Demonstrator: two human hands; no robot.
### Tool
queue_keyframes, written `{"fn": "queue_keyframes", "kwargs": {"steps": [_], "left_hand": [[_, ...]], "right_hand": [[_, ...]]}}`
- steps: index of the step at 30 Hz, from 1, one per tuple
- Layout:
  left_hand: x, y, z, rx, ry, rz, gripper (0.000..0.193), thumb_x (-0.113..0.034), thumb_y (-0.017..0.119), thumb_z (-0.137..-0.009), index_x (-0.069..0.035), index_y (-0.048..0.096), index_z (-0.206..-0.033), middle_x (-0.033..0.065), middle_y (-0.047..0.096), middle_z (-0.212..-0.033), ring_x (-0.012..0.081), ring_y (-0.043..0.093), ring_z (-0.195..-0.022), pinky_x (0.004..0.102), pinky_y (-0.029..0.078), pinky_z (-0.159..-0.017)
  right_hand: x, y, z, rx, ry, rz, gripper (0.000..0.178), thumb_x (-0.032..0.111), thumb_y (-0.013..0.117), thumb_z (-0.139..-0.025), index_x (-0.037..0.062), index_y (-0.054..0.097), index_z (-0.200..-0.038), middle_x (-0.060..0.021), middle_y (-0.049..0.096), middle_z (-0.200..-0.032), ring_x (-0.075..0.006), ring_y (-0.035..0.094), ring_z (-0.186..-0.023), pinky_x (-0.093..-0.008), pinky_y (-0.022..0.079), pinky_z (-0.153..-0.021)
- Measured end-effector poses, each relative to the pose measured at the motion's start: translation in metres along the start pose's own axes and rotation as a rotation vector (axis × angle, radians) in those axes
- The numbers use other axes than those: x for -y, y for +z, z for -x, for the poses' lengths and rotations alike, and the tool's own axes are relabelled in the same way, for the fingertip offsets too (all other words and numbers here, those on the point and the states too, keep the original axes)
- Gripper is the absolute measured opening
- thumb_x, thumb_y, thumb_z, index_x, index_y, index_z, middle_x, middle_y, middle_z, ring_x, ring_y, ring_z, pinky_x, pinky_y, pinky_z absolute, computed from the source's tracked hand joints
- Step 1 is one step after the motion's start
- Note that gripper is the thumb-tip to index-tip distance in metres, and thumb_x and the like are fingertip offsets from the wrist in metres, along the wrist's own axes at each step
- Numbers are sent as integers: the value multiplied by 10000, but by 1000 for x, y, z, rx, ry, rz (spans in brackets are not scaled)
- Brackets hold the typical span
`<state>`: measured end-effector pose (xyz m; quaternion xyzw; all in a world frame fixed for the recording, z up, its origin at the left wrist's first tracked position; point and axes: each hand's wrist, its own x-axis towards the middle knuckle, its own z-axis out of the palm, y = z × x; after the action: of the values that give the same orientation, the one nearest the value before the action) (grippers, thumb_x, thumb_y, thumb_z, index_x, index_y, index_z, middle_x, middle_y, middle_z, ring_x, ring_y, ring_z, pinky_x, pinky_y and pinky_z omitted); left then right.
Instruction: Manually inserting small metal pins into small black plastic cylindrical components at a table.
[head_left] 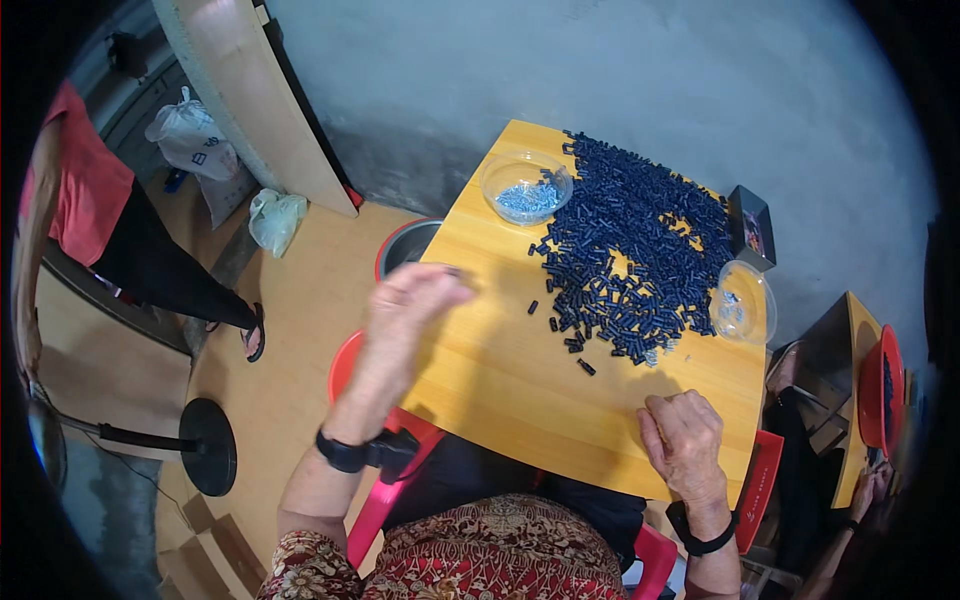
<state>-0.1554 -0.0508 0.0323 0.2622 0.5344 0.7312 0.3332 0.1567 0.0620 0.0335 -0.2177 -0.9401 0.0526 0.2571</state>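
Observation:
Raised over the table's left edge, my left hand (pixel 410 300) is closed in a pinch, with a dark bit showing at its fingertips that is too small to name. My right hand (pixel 684 440) rests near the front right of the table, its fingers curled in; whatever they may hold is hidden. Beyond both hands spreads a large pile of small black tubular pieces (pixel 625 220), with a few loose ones at its near edge. A clear round bowl (pixel 490 195) of small silvery pieces stands left of the pile. Another clear bowl (pixel 762 300) sits at its right.
The yellow table (pixel 520 390) meets a grey wall. A black box (pixel 752 225) stands at its right edge. Red-rimmed basins (pixel 345 370) lie below on the left. Someone stands at far left by a black round base (pixel 208 447); another person's hand (pixel 875 485) works at right near a red basin (pixel 882 390).

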Motion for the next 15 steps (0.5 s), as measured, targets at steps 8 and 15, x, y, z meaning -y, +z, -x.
{"fn": "queue_keyframes", "kwargs": {"steps": [8,15], "left_hand": [[44,-142,-2,-463,-222,-3,190,-179,634,-906,-89,647,-1073,20,694,-881,92,649,-799,229,466,-758],[53,-144,3,-553,-303,-249,198,-143,620,-904,-86,669,-1087,2,671,-944,88,607,-853,256,452,-781]], "right_hand": [[4,1,-3,26,13,-2,110,43,717,-739,26,640,-816,-94,571,-692,-275,564,-651,-383,468,-608],[4,1,-6,47,18,9,103,46,714,-743,25,631,-800,-96,565,-688,-277,565,-656,-383,469,-609]]}}
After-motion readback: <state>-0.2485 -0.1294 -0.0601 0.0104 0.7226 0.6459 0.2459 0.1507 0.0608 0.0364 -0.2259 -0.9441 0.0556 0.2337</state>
